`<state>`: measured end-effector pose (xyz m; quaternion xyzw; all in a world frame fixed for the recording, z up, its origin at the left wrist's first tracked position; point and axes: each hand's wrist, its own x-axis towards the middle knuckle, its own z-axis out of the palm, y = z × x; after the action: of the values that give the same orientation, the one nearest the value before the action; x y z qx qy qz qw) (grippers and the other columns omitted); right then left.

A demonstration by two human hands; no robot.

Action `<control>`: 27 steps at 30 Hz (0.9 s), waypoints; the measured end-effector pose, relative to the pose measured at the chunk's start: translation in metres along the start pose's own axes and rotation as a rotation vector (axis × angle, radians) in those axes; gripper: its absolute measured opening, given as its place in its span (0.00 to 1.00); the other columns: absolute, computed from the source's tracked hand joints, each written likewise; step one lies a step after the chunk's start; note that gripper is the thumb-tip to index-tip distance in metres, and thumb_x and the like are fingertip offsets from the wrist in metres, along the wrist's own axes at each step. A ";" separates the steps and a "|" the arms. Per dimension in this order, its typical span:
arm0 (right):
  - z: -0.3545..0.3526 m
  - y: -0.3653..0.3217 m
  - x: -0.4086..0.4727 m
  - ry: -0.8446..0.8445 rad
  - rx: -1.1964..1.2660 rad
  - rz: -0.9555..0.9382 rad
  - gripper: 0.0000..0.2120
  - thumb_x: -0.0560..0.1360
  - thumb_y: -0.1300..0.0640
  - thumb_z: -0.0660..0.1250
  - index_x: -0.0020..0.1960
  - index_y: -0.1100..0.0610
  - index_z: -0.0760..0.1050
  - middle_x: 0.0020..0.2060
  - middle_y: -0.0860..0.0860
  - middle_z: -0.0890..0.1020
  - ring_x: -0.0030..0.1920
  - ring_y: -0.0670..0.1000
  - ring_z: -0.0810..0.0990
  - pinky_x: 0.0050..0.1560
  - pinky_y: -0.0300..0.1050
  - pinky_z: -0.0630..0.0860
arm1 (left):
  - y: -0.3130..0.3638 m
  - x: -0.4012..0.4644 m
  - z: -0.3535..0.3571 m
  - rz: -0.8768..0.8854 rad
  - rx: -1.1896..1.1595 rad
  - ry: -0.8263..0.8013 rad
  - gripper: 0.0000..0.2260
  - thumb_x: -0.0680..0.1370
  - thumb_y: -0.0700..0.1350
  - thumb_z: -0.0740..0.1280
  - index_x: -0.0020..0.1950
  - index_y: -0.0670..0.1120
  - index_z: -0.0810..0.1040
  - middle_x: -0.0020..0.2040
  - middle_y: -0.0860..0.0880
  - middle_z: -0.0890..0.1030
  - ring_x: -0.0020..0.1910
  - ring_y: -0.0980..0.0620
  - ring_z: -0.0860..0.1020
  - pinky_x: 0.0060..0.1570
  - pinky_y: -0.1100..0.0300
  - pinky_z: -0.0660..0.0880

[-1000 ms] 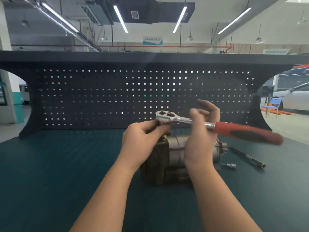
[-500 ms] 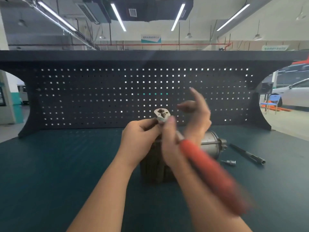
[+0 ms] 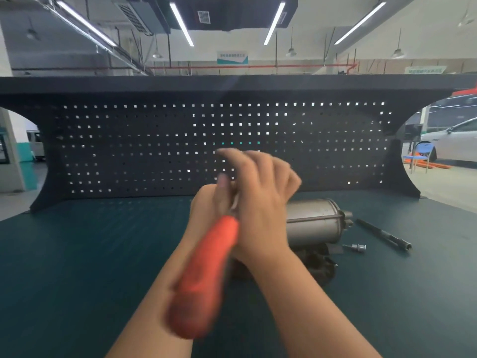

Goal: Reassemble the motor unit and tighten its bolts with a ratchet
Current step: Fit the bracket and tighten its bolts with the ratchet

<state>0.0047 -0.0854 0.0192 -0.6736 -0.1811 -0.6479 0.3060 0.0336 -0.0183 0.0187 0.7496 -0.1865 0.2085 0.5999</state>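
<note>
From the head view, the grey cylindrical metal motor unit [image 3: 312,223] lies at centre tabletop [image 3: 77,254]. The right hand [image 3: 260,200] swings the blurred orange-handled ratchet [image 3: 204,275] toward six o'clock; its grip I cannot tell. The left hand [image 3: 206,205], mostly hidden, should steady the head squarely.

A dark green surface [image 3: 77,254] carries a black pegboard [image 3: 129,151] along its far edge. Behind it at right stand a white car [image 3: 454,143] and a blue chair [image 3: 420,156].
</note>
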 end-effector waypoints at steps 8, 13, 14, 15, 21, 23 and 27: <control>-0.033 0.051 0.018 0.159 0.581 0.759 0.18 0.71 0.57 0.58 0.60 0.48 0.70 0.40 0.46 0.72 0.36 0.37 0.72 0.33 0.24 0.67 | -0.002 0.001 0.004 0.171 -0.105 -0.085 0.14 0.63 0.61 0.73 0.45 0.58 0.86 0.41 0.53 0.86 0.46 0.54 0.84 0.56 0.46 0.78; -0.018 0.025 0.019 0.050 0.254 0.278 0.22 0.63 0.61 0.57 0.46 0.36 0.76 0.34 0.41 0.74 0.42 0.44 0.71 0.50 0.50 0.67 | -0.003 -0.001 0.004 0.172 -0.118 -0.073 0.05 0.65 0.55 0.73 0.37 0.56 0.85 0.34 0.58 0.84 0.36 0.62 0.80 0.38 0.63 0.75; -0.013 0.019 0.013 0.046 0.158 0.161 0.19 0.64 0.60 0.57 0.47 0.41 0.77 0.38 0.41 0.74 0.45 0.43 0.69 0.52 0.49 0.64 | -0.002 -0.002 0.003 0.191 -0.080 -0.059 0.04 0.66 0.54 0.71 0.31 0.57 0.82 0.28 0.59 0.80 0.30 0.64 0.75 0.33 0.66 0.71; -0.011 0.015 0.008 0.067 0.095 0.105 0.16 0.65 0.58 0.57 0.47 0.45 0.77 0.41 0.42 0.74 0.48 0.43 0.67 0.53 0.48 0.62 | -0.002 -0.002 0.002 0.188 -0.061 -0.044 0.07 0.66 0.54 0.69 0.28 0.57 0.81 0.25 0.59 0.77 0.28 0.64 0.71 0.30 0.67 0.69; -0.036 0.048 0.015 0.070 0.166 0.429 0.12 0.69 0.51 0.56 0.48 0.50 0.74 0.46 0.46 0.74 0.51 0.47 0.69 0.52 0.48 0.64 | -0.003 0.001 0.002 0.162 -0.055 -0.074 0.12 0.66 0.63 0.70 0.43 0.60 0.85 0.40 0.55 0.86 0.44 0.55 0.83 0.55 0.46 0.78; -0.038 0.055 0.020 0.031 0.393 0.671 0.15 0.69 0.52 0.56 0.53 0.46 0.74 0.47 0.47 0.75 0.50 0.46 0.71 0.48 0.41 0.66 | -0.004 0.001 0.004 0.194 0.002 -0.047 0.11 0.66 0.64 0.69 0.43 0.63 0.85 0.40 0.57 0.86 0.45 0.57 0.84 0.56 0.45 0.78; -0.028 0.040 0.020 0.179 0.624 0.706 0.22 0.69 0.58 0.55 0.61 0.46 0.74 0.44 0.50 0.72 0.36 0.38 0.72 0.37 0.26 0.69 | -0.002 -0.001 0.005 0.176 -0.020 -0.027 0.12 0.65 0.64 0.70 0.44 0.63 0.85 0.40 0.56 0.86 0.47 0.53 0.84 0.55 0.43 0.78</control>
<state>0.0108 -0.1358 0.0307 -0.5114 -0.0997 -0.4746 0.7094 0.0342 -0.0224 0.0158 0.7270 -0.2618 0.2485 0.5841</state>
